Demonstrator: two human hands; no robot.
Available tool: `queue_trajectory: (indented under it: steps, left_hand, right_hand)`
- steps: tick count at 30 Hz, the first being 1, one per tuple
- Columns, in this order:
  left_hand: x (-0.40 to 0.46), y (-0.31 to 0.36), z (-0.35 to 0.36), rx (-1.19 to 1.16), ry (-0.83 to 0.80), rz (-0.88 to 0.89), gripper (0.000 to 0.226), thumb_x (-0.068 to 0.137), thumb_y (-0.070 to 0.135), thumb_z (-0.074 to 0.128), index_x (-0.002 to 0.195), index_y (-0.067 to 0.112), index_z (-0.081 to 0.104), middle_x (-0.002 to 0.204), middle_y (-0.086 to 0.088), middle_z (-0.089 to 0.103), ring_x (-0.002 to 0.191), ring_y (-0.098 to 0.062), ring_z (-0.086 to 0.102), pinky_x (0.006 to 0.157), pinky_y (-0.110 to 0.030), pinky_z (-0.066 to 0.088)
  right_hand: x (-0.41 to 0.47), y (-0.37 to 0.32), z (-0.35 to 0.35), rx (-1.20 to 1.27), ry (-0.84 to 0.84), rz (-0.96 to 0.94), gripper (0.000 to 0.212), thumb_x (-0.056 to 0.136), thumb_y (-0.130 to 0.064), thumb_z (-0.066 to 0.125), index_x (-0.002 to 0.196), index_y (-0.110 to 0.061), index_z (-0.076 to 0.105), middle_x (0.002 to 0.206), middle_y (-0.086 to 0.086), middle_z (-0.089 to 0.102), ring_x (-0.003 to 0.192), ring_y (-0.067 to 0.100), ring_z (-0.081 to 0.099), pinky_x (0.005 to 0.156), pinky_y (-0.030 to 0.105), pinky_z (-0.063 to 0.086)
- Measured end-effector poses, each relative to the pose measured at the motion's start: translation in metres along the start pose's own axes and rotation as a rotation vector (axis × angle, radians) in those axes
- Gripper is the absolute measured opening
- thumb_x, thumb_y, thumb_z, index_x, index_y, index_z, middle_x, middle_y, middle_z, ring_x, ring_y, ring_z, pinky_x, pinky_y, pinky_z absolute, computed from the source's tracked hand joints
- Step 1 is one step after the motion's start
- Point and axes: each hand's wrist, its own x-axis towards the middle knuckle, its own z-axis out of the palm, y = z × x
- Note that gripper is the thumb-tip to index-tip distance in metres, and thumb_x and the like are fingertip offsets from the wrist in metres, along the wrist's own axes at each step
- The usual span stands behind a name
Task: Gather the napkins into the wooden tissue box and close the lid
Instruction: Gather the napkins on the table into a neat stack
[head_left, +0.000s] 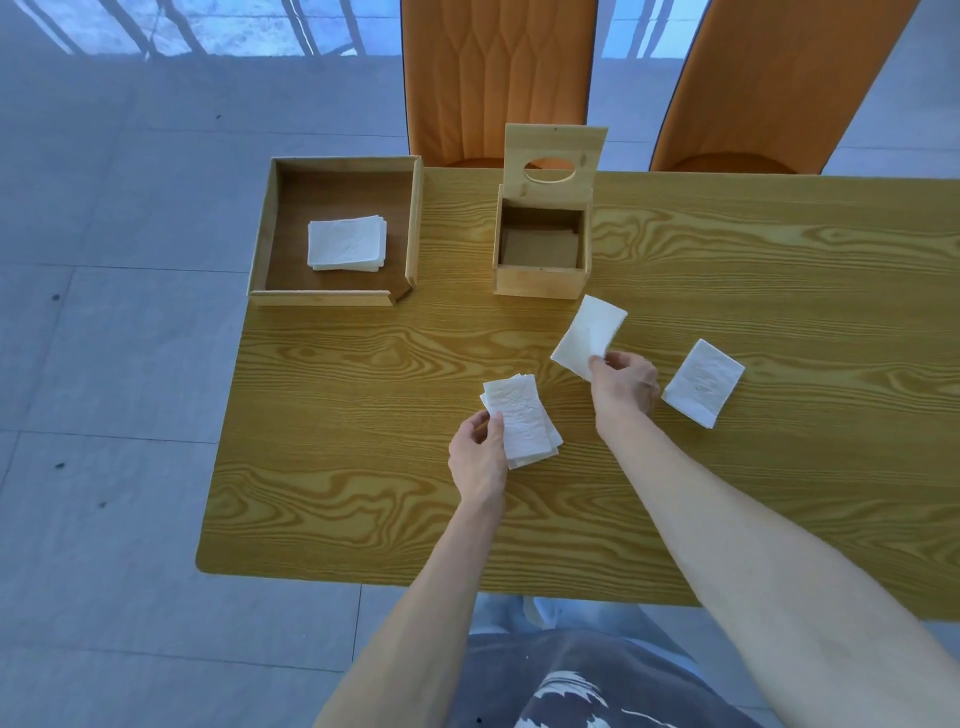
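The wooden tissue box (540, 280) stands at the table's far middle, its lid (556, 143) with an oval hole raised upright. Inside the box lie some napkins in shadow. My left hand (478, 457) holds a small stack of white napkins (522, 421) just above the table. My right hand (626, 387) pinches one napkin (589, 332) lifted off the table, in front of the box. Another napkin (704, 382) lies flat to the right of my right hand.
A shallow wooden tray (332, 297) sits at the table's far left corner with a napkin stack (347, 243) in it. Two orange chairs (498, 78) stand behind the table. The table's left edge (228, 395) drops to a grey tiled floor.
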Motion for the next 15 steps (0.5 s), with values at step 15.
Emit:
queue_trajectory:
  steps: [15]
  left_hand:
    - [-0.028,-0.004,-0.007,0.189,0.083,0.183,0.035,0.097,0.016,0.042,0.064,0.011,0.052,0.058,0.006,0.047,0.056,-0.010,0.036,0.056,-0.027,0.031]
  right_hand:
    - [-0.032,0.047,-0.032,0.120,-0.642,-0.167,0.025,0.087,-0.005,0.073,0.110,-0.007,0.068,0.100,0.011,0.075,0.082,0.024,0.074,0.061,0.027,0.060]
